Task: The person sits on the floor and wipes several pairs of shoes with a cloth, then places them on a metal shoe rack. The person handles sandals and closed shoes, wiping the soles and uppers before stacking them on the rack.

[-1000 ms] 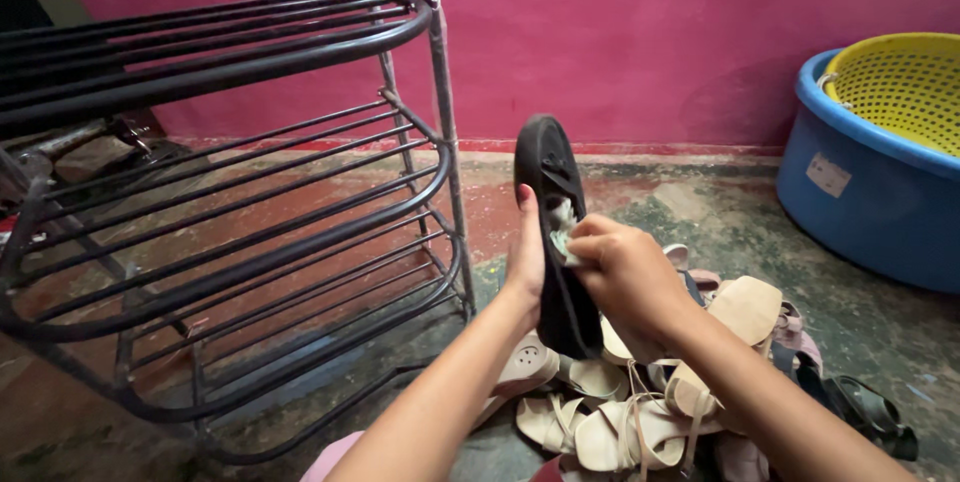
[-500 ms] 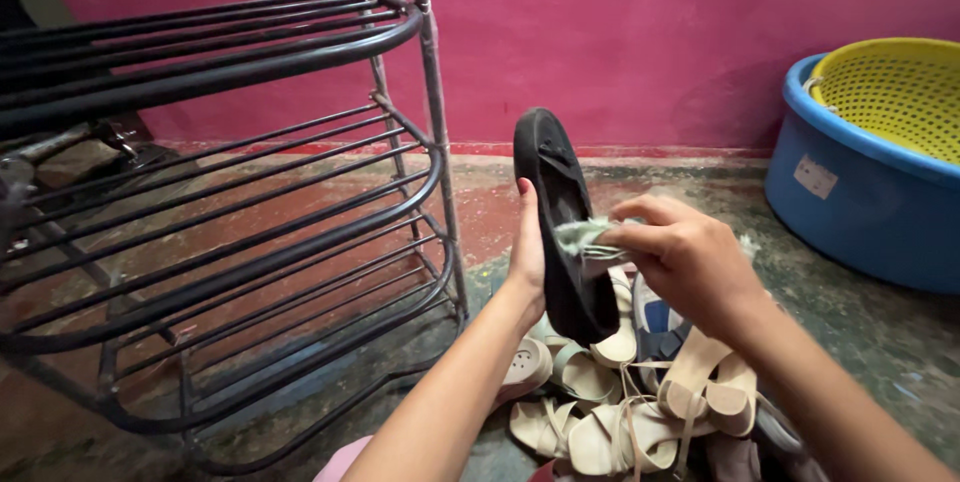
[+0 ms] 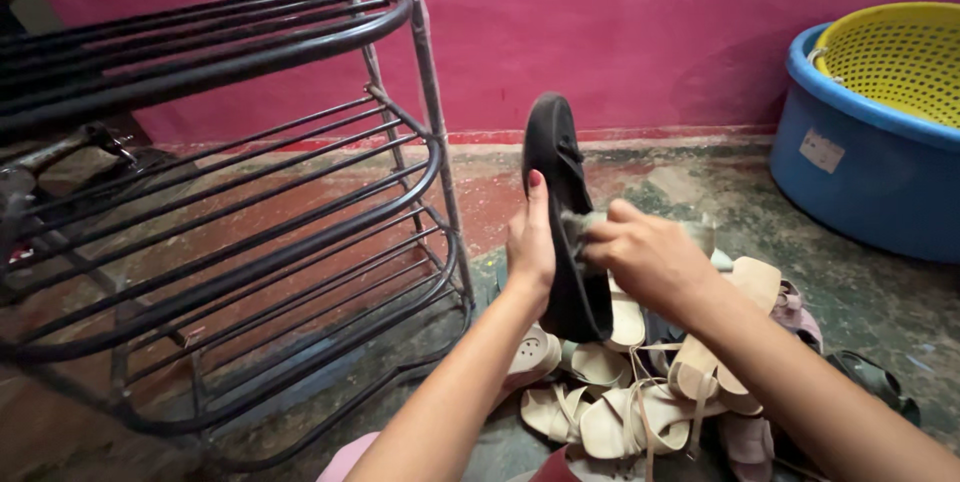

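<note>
black shoe [image 3: 562, 217] upright in left hand [image 3: 528, 247] grip; right hand [image 3: 645, 260] pinching cloth [image 3: 590, 229] against it, beside rack [image 3: 250, 192]

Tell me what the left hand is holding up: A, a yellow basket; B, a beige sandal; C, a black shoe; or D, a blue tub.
C: the left hand grips a black shoe held upright, toe up, while the right hand presses a small cloth against it, above the beige sandals on the floor.

Rack [image 3: 250, 192] left – sandals [image 3: 620, 412] below – right open
</note>
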